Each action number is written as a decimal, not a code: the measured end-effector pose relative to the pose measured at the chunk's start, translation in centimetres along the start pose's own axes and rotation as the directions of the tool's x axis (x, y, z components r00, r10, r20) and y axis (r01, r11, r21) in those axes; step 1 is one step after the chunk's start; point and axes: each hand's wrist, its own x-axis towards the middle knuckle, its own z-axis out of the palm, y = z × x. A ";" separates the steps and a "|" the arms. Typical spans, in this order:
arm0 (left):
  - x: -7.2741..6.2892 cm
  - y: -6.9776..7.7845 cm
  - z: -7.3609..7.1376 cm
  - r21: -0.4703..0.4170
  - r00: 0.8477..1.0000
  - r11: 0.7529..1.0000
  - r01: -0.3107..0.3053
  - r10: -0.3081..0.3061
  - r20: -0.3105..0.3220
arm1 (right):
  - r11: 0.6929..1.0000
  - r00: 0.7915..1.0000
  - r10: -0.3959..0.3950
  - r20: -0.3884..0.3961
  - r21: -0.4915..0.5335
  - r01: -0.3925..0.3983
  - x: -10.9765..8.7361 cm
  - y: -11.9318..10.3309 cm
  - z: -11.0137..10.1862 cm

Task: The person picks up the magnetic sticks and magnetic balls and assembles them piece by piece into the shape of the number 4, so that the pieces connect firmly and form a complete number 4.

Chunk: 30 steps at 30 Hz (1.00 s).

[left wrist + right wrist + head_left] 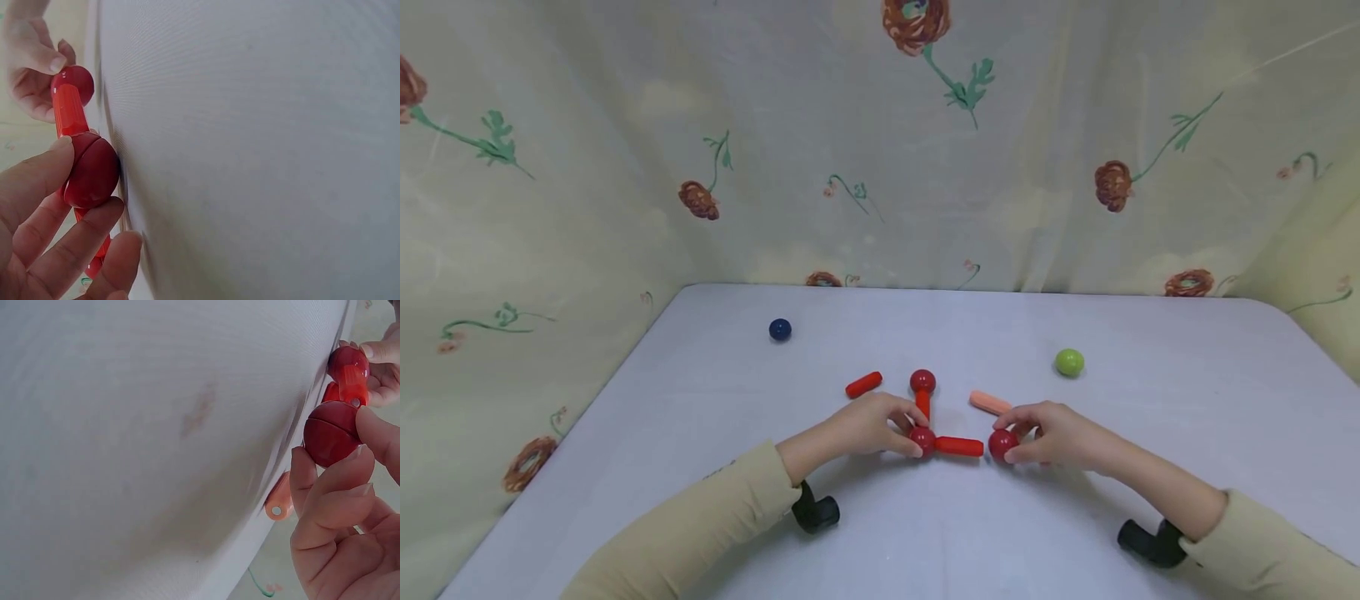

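Note:
My left hand (880,427) pinches a red ball (922,442) between thumb and fingers. From that ball a red rod (959,447) points right, and a second red rod (922,405) runs away to another red ball (922,382). Just past the right-pointing rod's free end, my right hand (1054,435) pinches a third red ball (1002,446). A narrow gap shows between rod and ball in the head view. In the right wrist view, a seam crosses this red ball (331,434), and the rod (353,384) shows a small grey disc at its end.
A loose red rod (863,384) lies behind my left hand, and a salmon-coloured rod (990,402) just behind my right fingers. Farther back are a dark blue ball (780,330) at left and a green ball (1070,362) at right. A flowered curtain (850,167) hangs behind the white table (880,542).

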 end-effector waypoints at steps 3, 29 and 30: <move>0.0 0.1 0.0 -0.001 1.000 1.000 0.001 -0.001 0.000 | 1.000 1.000 0.005 0.000 -0.003 -0.005 0.0 0.0 0.0; 0.2 -0.1 0.1 0.001 1.000 1.000 -0.001 0.001 0.004 | 1.000 0.999 0.008 0.032 0.004 -0.008 0.1 -0.6 0.2; 0.2 -0.1 0.1 0.004 1.000 1.000 -0.003 0.003 0.004 | 1.000 0.999 0.006 0.034 0.005 -0.006 0.1 -0.6 0.2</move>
